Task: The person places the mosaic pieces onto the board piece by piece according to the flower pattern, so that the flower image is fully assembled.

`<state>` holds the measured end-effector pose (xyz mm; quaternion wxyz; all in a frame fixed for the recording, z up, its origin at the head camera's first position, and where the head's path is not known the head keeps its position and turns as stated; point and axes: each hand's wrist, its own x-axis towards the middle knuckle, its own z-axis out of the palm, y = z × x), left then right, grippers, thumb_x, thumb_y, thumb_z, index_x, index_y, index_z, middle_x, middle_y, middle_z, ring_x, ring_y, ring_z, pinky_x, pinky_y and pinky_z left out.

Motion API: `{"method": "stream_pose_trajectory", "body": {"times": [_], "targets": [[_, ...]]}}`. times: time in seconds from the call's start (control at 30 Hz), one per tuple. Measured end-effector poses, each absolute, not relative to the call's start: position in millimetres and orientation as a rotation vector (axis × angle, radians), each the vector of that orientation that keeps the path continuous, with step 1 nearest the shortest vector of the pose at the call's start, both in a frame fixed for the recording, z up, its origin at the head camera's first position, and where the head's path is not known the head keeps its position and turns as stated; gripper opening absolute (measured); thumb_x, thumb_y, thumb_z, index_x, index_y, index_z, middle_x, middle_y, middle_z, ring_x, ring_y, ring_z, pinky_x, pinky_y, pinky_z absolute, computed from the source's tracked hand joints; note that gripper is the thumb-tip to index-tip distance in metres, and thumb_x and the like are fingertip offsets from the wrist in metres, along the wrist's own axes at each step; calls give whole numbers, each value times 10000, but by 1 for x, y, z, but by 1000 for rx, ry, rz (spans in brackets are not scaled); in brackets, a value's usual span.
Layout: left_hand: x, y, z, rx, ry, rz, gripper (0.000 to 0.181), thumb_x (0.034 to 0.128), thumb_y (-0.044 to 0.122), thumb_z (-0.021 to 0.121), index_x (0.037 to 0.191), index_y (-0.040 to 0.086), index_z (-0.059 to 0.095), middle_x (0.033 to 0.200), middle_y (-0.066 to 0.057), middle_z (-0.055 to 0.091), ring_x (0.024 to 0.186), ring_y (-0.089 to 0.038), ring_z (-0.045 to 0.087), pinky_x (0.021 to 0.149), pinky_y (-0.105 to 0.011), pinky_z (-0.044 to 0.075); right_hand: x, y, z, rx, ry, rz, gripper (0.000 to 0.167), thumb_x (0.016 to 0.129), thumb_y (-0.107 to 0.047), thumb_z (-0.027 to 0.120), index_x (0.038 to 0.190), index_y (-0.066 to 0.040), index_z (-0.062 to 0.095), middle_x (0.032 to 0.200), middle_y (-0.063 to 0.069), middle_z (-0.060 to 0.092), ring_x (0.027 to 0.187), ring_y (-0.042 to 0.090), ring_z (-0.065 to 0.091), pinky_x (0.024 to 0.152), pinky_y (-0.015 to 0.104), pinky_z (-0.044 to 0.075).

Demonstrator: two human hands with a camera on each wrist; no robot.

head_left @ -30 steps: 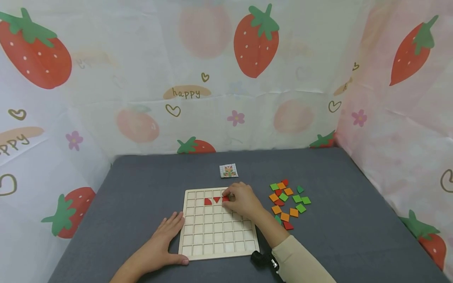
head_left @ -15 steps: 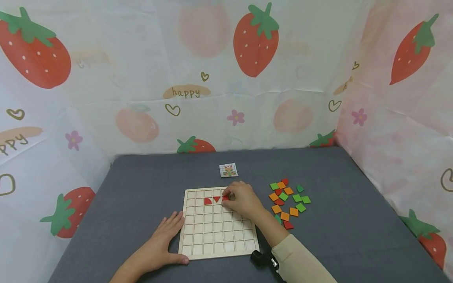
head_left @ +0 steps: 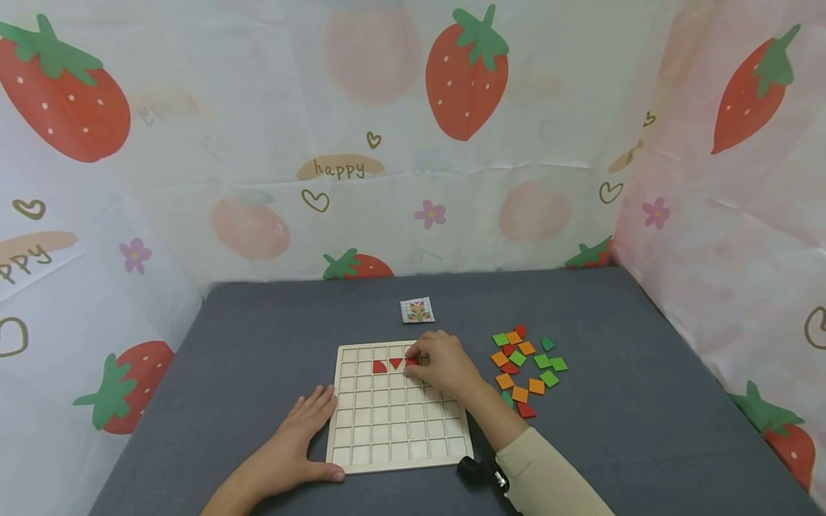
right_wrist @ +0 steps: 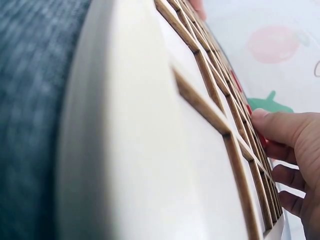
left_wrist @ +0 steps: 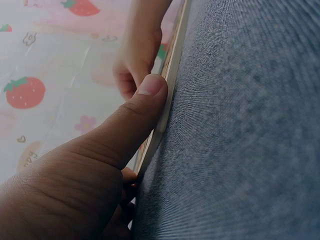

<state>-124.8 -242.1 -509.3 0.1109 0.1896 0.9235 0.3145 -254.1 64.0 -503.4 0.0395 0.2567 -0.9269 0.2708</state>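
Note:
A pale wooden grid board (head_left: 381, 416) lies on the grey tabletop. In one of its upper rows sit a red quarter-round tile (head_left: 378, 367) and a red triangle tile (head_left: 396, 364). My right hand (head_left: 442, 365) pinches another red tile (head_left: 411, 362) between thumb and fingers in the same row, partly covering it; its exact shape is hidden. The right wrist view has the thumb of this hand (right_wrist: 295, 145) touching red at the grid. Against the board's left edge rests my left hand (head_left: 297, 441), fingers extended and thumb at the near corner.
Right of the board lie scattered loose tiles: orange tiles (head_left: 519, 395), light green tiles (head_left: 548, 379), dark green tiles (head_left: 547, 344) and red tiles (head_left: 525, 411). A small pattern card (head_left: 416, 310) lies behind the board. A black device (head_left: 474, 471) is at the right wrist.

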Motion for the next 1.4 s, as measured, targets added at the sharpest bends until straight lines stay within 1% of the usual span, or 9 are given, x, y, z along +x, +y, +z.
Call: {"method": "stream_pose_trajectory", "body": {"times": [0.2, 0.27, 0.33, 0.43, 0.53, 0.63, 0.87, 1.03, 1.4], "targets": [[-125, -242, -509, 532, 2695, 938, 1294, 660, 699, 823, 1622, 48, 253, 1709, -100, 174, 1595, -312, 53, 1278, -458, -17, -254, 66, -502, 841, -2833, 816, 196, 919, -340, 786, 1088, -240, 784, 1114, -73, 697, 1088, 181, 585, 985, 467, 453], [-125, -242, -509, 533, 2695, 934, 1294, 662, 703, 820, 1624, 55, 248, 1711, -94, 169, 1596, -307, 51, 1275, -490, -5, -254, 66, -502, 852, -2827, 808, 184, 924, -317, 781, 1086, -230, 785, 1118, -64, 697, 1082, 184, 588, 974, 472, 456], [-125, -242, -510, 540, 2700, 933, 1293, 663, 711, 813, 1625, 55, 251, 1710, -96, 174, 1596, -310, 54, 1280, -458, -18, -253, 66, -502, 852, -2830, 800, 179, 925, -315, 780, 1081, -228, 787, 1120, -63, 696, 1075, 181, 587, 973, 471, 458], [-125, -243, -511, 550, 2704, 934, 1293, 664, 716, 811, 1624, 54, 252, 1708, -100, 177, 1595, -310, 56, 1272, -298, -83, -253, 65, -501, 851, -2831, 800, 160, 922, -308, 786, 1057, -222, 789, 1108, -58, 693, 1057, 181, 583, 964, 465, 461], [-125, -243, -511, 565, 2713, 934, 1292, 666, 717, 810, 1621, 44, 258, 1704, -111, 189, 1594, -321, 65, 1199, -130, -141, -253, 65, -500, 844, -2836, 798, 147, 917, -304, 793, 1037, -219, 792, 1100, -58, 693, 1055, 180, 585, 972, 460, 464], [-124, -243, -511, 578, 2721, 923, 1290, 670, 723, 803, 1619, 39, 260, 1704, -114, 191, 1592, -327, 71, 1137, -53, -164, -253, 64, -500, 836, -2839, 796, 138, 913, -299, 797, 1026, -220, 794, 1090, -62, 695, 1054, 176, 590, 981, 454, 467], [-124, -242, -510, 573, 2722, 926, 1292, 669, 723, 803, 1619, 36, 260, 1706, -111, 188, 1593, -323, 64, 1200, -132, -143, -253, 66, -500, 850, -2830, 792, 100, 928, -301, 782, 1002, -237, 804, 1038, -74, 675, 1014, 159, 571, 960, 432, 464], [-124, -242, -510, 576, 2722, 918, 1294, 668, 723, 803, 1619, 37, 257, 1703, -118, 192, 1593, -326, 68, 1134, -53, -165, -254, 68, -500, 862, -2836, 815, 82, 934, -312, 776, 983, -255, 808, 1029, -89, 657, 1001, 142, 553, 945, 407, 453], [-123, -242, -509, 583, 2738, 915, 1296, 662, 730, 801, 1613, 26, 272, 1696, -134, 213, 1590, -335, 84, 1129, -43, -166, -255, 73, -496, 941, -2842, 814, 138, 950, -264, 758, 1075, -231, 806, 1078, -74, 667, 1057, 160, 570, 965, 420, 470]]}}
